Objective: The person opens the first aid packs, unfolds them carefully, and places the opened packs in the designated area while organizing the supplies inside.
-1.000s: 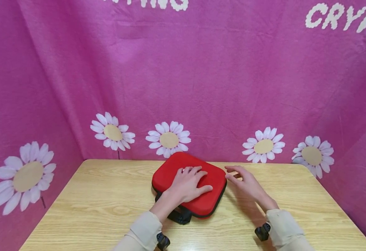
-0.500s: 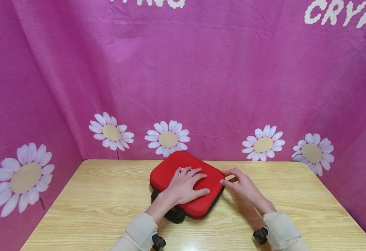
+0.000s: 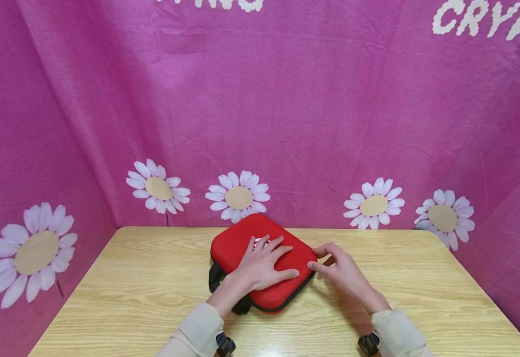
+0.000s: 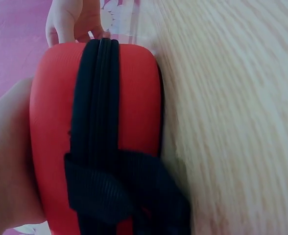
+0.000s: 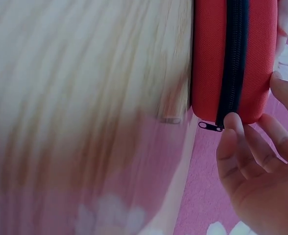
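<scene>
A red zippered carrying case (image 3: 237, 243) lies on the table, with a black handle (image 4: 129, 188) on its near left side. White print (image 3: 260, 243) shows on its lid, partly under fingers. My left hand (image 3: 261, 267) rests flat on the lid, fingers spread. At the case's right corner, my right hand (image 3: 337, 267) holds on with thumb and fingertips bent around it. In the right wrist view, a small black zipper pull (image 5: 210, 126) sticks out beside those fingertips, at the end of the black zipper (image 5: 233, 58).
The wooden table (image 3: 152, 277) reaches back to a pink cloth backdrop (image 3: 304, 124) printed with white daisies and lettering. Cloth also hangs along the left and right sides. Each wrist carries a small black camera (image 3: 225, 344).
My right hand has come in from beside the case to its right corner. The case has turned slightly clockwise and shifted left. My left hand has stayed on the lid.
</scene>
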`<state>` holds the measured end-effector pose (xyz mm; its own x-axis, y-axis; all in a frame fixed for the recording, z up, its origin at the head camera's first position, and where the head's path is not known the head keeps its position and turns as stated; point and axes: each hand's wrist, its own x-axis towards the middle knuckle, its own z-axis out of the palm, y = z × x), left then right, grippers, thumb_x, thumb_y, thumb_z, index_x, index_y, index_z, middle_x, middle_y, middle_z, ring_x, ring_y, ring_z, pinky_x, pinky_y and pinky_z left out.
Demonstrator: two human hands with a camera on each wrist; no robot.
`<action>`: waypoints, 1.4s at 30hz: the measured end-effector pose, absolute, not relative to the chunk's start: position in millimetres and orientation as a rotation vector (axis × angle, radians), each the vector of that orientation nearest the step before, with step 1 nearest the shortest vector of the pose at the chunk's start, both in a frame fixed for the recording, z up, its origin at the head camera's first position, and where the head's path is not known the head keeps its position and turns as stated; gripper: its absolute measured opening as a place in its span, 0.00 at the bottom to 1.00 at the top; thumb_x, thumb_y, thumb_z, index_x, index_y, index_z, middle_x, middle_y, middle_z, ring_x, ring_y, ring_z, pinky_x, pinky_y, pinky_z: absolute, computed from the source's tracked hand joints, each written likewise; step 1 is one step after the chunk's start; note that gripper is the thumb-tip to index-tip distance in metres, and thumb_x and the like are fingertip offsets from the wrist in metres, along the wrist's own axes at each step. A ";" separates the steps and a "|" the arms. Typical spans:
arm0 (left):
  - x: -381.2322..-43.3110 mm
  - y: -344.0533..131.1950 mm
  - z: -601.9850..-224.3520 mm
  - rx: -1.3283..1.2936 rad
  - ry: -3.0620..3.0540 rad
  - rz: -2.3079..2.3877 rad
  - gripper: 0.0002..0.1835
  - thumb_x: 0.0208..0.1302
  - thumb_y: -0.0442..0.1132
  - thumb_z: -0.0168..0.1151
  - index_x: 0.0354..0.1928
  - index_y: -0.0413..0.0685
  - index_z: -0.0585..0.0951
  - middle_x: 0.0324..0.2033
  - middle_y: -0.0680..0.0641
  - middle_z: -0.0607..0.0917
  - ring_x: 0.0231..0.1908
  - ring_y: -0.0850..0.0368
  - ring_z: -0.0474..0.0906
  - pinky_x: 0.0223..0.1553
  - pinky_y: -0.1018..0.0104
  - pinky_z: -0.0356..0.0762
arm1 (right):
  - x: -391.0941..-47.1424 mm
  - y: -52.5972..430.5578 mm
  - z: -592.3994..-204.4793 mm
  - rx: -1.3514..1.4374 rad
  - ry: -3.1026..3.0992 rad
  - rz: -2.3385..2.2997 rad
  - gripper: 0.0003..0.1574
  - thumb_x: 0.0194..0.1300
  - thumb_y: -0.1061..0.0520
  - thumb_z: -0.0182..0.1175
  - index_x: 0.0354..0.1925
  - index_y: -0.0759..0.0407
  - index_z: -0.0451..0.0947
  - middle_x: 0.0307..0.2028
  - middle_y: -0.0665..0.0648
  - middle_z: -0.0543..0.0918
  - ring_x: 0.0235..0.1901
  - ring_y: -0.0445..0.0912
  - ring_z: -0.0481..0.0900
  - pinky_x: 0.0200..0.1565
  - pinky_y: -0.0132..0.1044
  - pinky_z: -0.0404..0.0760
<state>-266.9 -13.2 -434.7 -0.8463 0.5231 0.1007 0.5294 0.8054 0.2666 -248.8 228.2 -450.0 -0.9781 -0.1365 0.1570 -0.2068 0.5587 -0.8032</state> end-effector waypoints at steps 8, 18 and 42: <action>-266.7 -10.2 -437.4 -0.816 -2.940 -0.415 0.41 0.60 0.78 0.47 0.71 0.68 0.68 0.73 0.53 0.65 0.74 0.43 0.55 0.73 0.36 0.44 | -240.9 220.1 -451.7 0.338 -2.661 1.331 0.20 0.56 0.51 0.74 0.46 0.55 0.81 0.43 0.55 0.83 0.31 0.43 0.79 0.34 0.31 0.78; -265.7 -17.0 -443.5 -0.829 -2.946 -0.383 0.41 0.61 0.78 0.43 0.73 0.71 0.64 0.74 0.54 0.63 0.75 0.44 0.52 0.74 0.38 0.42 | -250.0 243.8 -455.3 0.581 -2.684 1.157 0.12 0.64 0.53 0.67 0.47 0.52 0.84 0.43 0.50 0.86 0.33 0.38 0.79 0.35 0.32 0.78; -267.0 -16.6 -443.4 -0.854 -2.943 -0.382 0.41 0.62 0.77 0.43 0.74 0.70 0.63 0.74 0.53 0.63 0.75 0.44 0.52 0.73 0.38 0.44 | -287.6 248.4 -462.8 0.735 -2.813 1.008 0.09 0.64 0.63 0.65 0.43 0.57 0.86 0.39 0.53 0.88 0.29 0.36 0.77 0.34 0.29 0.75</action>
<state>-267.0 -16.6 -443.4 -0.8457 0.5202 0.1190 0.5334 0.8166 0.2206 -287.6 248.4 -462.8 -0.8841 -0.4149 0.2148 -0.4569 0.6718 -0.5830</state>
